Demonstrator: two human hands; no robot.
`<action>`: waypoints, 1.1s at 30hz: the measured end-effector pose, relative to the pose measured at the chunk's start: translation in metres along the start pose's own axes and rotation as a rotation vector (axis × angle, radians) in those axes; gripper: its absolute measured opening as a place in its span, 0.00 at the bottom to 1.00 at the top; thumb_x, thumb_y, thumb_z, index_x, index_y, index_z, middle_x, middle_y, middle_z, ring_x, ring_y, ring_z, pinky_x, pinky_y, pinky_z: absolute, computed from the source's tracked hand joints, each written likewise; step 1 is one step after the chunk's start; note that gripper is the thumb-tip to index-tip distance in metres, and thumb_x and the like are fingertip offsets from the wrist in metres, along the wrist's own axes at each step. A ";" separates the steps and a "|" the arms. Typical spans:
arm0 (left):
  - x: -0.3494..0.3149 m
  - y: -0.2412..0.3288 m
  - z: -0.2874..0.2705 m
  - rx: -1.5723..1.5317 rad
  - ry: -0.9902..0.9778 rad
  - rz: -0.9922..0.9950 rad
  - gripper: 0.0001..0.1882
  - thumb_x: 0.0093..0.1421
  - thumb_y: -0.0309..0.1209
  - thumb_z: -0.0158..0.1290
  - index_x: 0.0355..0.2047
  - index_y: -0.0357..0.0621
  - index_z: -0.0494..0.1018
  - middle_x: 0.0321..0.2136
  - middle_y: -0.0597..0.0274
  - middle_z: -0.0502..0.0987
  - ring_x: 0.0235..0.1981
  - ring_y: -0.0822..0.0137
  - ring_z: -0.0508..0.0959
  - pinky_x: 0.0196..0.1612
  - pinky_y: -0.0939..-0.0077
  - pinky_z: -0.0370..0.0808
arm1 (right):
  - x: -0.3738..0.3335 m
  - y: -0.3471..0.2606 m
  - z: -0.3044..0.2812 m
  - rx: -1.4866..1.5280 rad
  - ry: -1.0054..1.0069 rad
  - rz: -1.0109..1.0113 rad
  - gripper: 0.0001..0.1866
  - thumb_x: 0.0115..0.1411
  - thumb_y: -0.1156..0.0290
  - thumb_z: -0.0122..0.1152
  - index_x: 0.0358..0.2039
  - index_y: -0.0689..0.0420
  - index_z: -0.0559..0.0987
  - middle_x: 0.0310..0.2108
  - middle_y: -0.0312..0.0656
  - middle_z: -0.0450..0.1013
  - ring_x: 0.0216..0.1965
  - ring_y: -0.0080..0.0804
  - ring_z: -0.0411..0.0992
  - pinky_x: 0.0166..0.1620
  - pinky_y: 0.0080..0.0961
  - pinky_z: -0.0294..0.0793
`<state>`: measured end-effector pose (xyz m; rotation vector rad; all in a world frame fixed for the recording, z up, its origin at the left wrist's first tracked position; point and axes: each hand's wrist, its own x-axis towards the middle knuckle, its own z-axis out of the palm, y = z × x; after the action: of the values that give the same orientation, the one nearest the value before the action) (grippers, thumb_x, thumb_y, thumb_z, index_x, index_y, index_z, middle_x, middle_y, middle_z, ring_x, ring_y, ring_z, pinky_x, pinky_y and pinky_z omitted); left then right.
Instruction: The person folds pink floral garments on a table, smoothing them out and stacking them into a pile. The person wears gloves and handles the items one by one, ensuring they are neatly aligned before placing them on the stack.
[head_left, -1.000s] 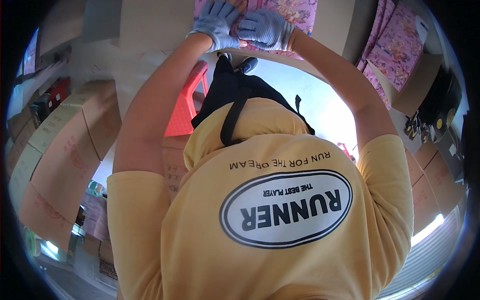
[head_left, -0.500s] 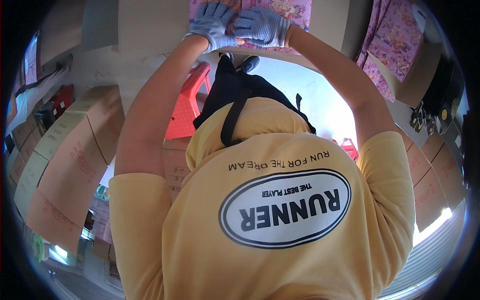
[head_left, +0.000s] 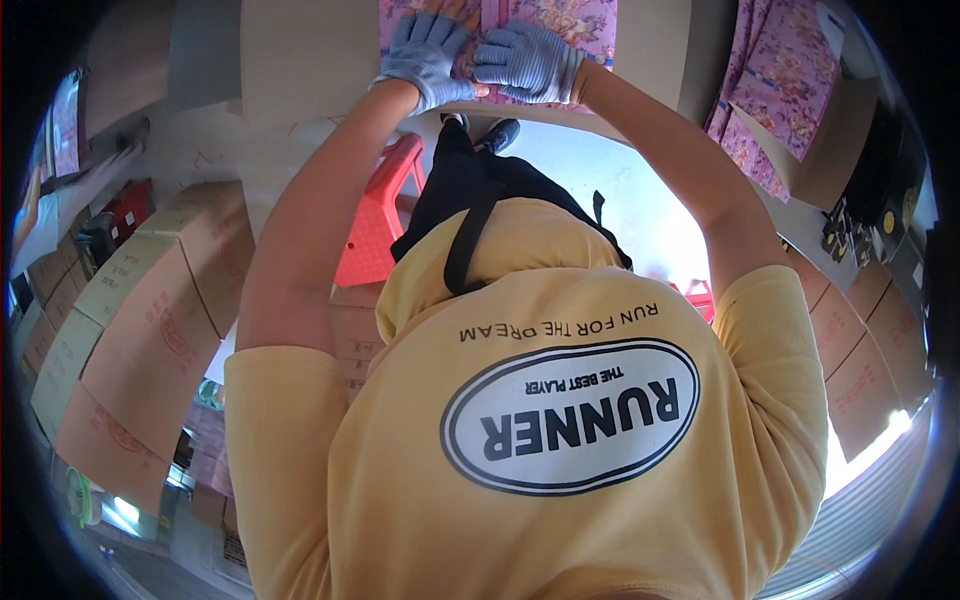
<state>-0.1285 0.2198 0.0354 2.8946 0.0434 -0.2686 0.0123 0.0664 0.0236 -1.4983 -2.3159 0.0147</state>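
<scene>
A pink floral folded cloth (head_left: 588,35) lies on a brown cardboard sheet (head_left: 310,60) at the top edge of the head view. Both hands wear blue-grey striped gloves with bare fingertips. My left hand (head_left: 428,60) rests flat on the left part of the cloth, its fingers spread and pointing away. Beside it, my right hand (head_left: 528,63) lies flat on the cloth, fingers stretched toward the left hand. A narrow gap shows between the two hands. The far part of the cloth is cut off by the frame.
More pink floral cloth (head_left: 785,80) is stacked at the right, near several dark-handled tools (head_left: 848,238). Cardboard boxes (head_left: 150,330) stand at the left, and others (head_left: 850,350) at the right. A red plastic stool (head_left: 375,230) is below the table edge.
My left hand's fingers have spread a little more, and a small gap has opened between the hands. Both remain on the cloth, and the whole view has shifted slightly.
</scene>
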 end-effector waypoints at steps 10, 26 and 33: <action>0.001 0.000 0.001 -0.025 -0.036 -0.032 0.55 0.44 0.66 0.52 0.64 0.41 0.54 0.67 0.44 0.43 0.68 0.44 0.38 0.66 0.46 0.34 | -0.001 -0.002 -0.010 0.011 -0.085 0.021 0.12 0.51 0.68 0.60 0.37 0.52 0.76 0.42 0.38 0.74 0.44 0.36 0.73 0.48 0.34 0.73; 0.002 -0.004 0.018 0.052 0.009 -0.039 0.56 0.41 0.69 0.54 0.67 0.63 0.48 0.69 0.58 0.37 0.70 0.55 0.34 0.66 0.46 0.37 | -0.012 -0.001 -0.007 -0.005 -0.003 0.035 0.15 0.46 0.64 0.61 0.36 0.50 0.77 0.37 0.35 0.71 0.44 0.35 0.71 0.46 0.33 0.70; 0.005 0.003 -0.001 0.109 -0.141 -0.039 0.55 0.40 0.65 0.58 0.66 0.80 0.42 0.69 0.58 0.33 0.69 0.49 0.33 0.65 0.42 0.38 | -0.026 -0.046 -0.015 -0.069 0.015 0.311 0.16 0.45 0.68 0.61 0.37 0.51 0.80 0.48 0.36 0.73 0.50 0.36 0.70 0.51 0.35 0.69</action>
<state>-0.1231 0.2171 0.0361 2.9762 0.0633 -0.4962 -0.0141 0.0202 0.0390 -1.8720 -2.0678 0.0070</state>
